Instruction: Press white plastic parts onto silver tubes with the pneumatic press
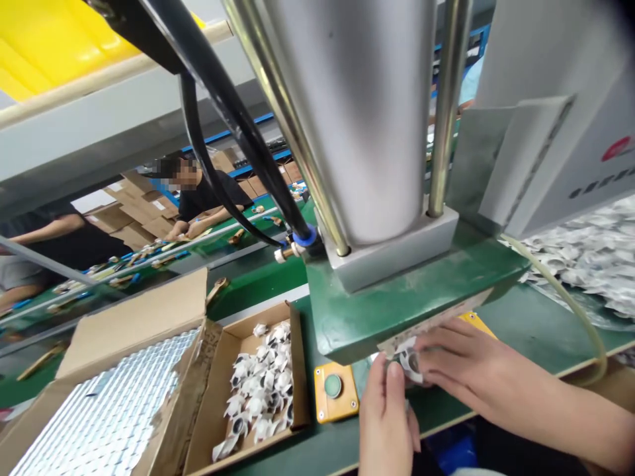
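Note:
Under the front edge of the press's green head, both hands meet at a small white curved plastic part (pixel 411 365). My right hand (pixel 466 363) reaches in from the right, with its fingertips closed on that part. Close beside it, my left hand (pixel 387 413) points upward with thumb and fingers together at the left of the part. What its fingertips pinch is hidden. The yellow button box (pixel 336 402) with a round green button (pixel 333 385) sits just left of my left hand. Part of another yellow box (pixel 479 324) shows behind my right hand.
The press's green head (pixel 397 291) overhangs the hands. Left stand a cardboard box (pixel 296 370) of white finned parts and a carton (pixel 178 396) with rows of silvery pieces. White parts (pixel 590 258) pile up at right. People (pixel 211 192) work beyond, along a green conveyor (pixel 258 281).

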